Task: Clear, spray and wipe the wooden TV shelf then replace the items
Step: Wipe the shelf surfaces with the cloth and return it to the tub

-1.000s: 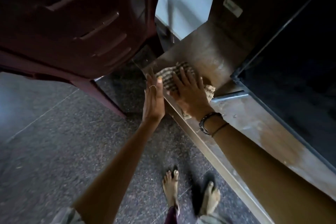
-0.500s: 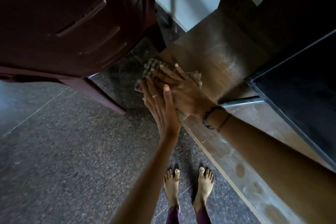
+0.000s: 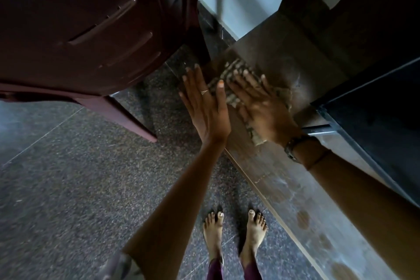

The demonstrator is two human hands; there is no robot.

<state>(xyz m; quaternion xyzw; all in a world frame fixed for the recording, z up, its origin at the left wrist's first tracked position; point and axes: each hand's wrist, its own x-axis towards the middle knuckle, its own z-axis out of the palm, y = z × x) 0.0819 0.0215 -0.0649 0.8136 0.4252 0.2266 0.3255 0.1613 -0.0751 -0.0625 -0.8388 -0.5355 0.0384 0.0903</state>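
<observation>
Both hands flat, right hand (image 3: 261, 107) pressing checked cloth (image 3: 229, 75) lengthwise on shelf (image 3: 272, 170), left hand (image 3: 205, 107) released.

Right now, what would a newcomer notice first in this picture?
The right hand presses a checked cloth flat on the wooden shelf, near its far end. The left hand is held open just past the shelf's edge, beside the cloth. A dark red plastic chair fills the upper left.

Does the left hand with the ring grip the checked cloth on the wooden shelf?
No, the left hand is flat and open beside the checked cloth; only the right hand presses it on the wooden shelf.
</observation>
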